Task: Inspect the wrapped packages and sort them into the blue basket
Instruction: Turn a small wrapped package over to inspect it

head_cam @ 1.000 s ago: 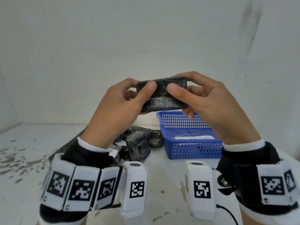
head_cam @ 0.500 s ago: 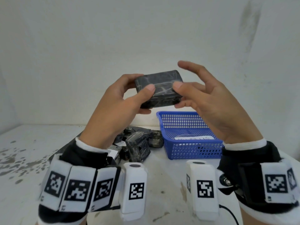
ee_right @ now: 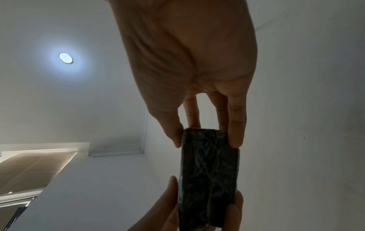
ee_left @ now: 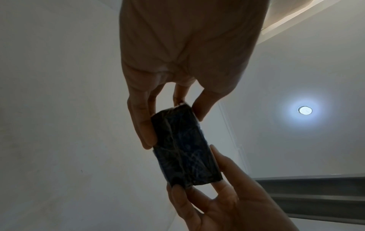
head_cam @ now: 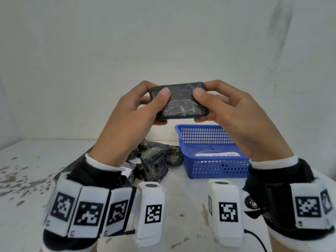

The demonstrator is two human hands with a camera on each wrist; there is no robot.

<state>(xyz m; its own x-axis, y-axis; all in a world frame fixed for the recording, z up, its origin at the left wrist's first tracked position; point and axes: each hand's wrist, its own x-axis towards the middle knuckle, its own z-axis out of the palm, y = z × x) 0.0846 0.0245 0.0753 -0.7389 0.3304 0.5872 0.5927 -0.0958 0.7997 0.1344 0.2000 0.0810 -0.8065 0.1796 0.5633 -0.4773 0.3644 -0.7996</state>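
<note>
Stained white table (head_cam: 27,179) against bare white wall (head_cam: 163,42); each hand clamped on black package (head_cam: 179,102).

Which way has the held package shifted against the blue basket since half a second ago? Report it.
Yes. The wrapped package, pinched by the left hand and right hand, has dropped slightly toward the blue basket rim, its broad face tilted further toward the camera.

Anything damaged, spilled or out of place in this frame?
Nothing stands out. Both hands, left hand and right hand, hold one black wrapped package level above the table; its wrap looks wrinkled but whole. More packages lie heaped beside the upright blue basket.
</note>
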